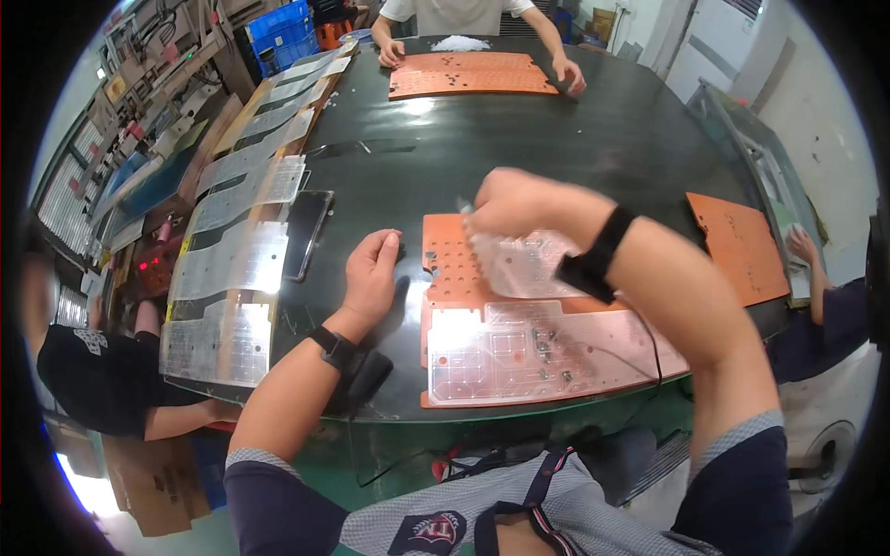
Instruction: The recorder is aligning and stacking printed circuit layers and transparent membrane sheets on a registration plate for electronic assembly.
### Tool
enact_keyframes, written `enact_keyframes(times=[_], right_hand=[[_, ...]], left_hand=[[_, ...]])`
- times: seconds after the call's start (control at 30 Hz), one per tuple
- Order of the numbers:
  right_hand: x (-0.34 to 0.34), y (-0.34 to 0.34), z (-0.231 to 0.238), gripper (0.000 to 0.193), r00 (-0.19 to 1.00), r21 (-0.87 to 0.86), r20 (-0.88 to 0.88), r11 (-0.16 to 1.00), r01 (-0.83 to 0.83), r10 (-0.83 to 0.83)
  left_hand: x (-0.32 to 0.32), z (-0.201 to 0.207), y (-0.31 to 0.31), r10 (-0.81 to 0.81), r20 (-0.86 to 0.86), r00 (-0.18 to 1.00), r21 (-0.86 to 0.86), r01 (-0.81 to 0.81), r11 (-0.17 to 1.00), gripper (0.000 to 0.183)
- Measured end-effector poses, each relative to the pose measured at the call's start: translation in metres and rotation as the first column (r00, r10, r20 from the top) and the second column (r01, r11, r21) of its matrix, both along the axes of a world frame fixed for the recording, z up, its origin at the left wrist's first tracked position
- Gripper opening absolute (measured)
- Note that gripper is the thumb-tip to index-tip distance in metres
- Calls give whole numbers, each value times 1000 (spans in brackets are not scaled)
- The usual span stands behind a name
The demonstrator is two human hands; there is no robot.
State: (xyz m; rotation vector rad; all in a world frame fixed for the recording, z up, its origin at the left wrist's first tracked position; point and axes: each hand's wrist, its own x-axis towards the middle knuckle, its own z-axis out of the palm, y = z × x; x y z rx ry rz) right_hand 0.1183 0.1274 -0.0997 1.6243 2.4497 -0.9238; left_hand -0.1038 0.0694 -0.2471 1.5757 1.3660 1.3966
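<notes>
Right hand (508,208) pinches a clear flexible film sheet (524,264) over the flat orange board (445,269). Left hand (373,271) rests left of it on the glossy black table (519,139), fingers curled together.

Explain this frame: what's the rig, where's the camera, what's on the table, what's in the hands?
There is no machine: a person works with two bare hands, filmed by a wide fisheye camera worn on the head and looking down, so straight edges bend near the rim. The forearms come in from the bottom.

The dark table holds an orange board with a clear plastic sheet lying on it. The right hand pinches a second clear film and lifts it over the board. The left hand rests on the table beside the board, holding nothing that I can see.

On the left lie a stack of clear sheets and a dark phone. Another person across the table handles another orange board; a third board lies at right.
</notes>
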Motion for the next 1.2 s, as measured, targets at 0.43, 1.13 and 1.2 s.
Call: enact_keyframes(times=[0.43,1.13,1.2], right_hand=[[296,-46,235,17,804,590,106,688,423,-585],[309,-720,-159,13,-624,-275,-608,-608,745,-490],[281,-738,-218,13,-740,-394,-555,-664,636,-379]], left_hand=[[213,142,-24,-796,-393,459,9,868,497,33],[524,-151,-311,-704,-703,-101,63,977,-204,71],[538,-160,-331,-663,-719,-208,12,950,-311,73]])
